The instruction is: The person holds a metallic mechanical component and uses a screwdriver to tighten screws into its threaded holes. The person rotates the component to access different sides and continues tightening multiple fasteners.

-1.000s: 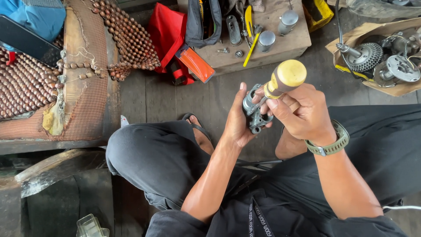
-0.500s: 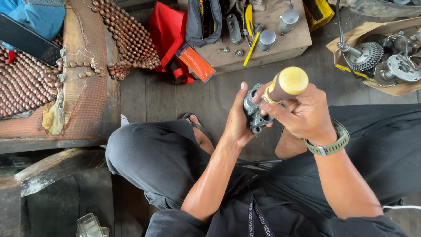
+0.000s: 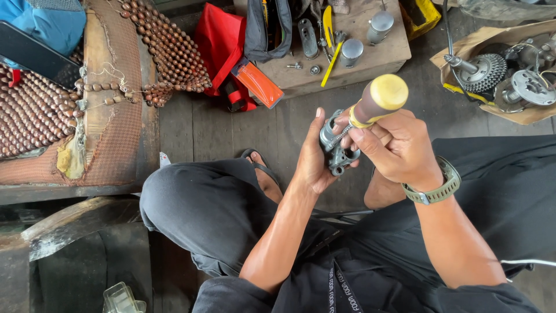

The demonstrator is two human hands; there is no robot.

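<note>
Left hand (image 3: 310, 159) cups a grey metal part (image 3: 336, 148); right hand (image 3: 397, 148) grips a yellow-handled screwdriver (image 3: 376, 99).

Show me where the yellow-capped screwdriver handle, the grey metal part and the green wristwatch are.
yellow-capped screwdriver handle (image 3: 387, 93), head view, yellow cap.
grey metal part (image 3: 335, 155), head view, lower body.
green wristwatch (image 3: 443, 186), head view, strap.

So taking the low wooden block (image 3: 370, 61) as the anchor: two small cans (image 3: 352, 52) and a few loose tools (image 3: 308, 36) sit on it. A beaded seat mat (image 3: 168, 49) lies off to its left, engine parts on cardboard (image 3: 492, 72) to its right, and both hands sit just in front of it.
</note>
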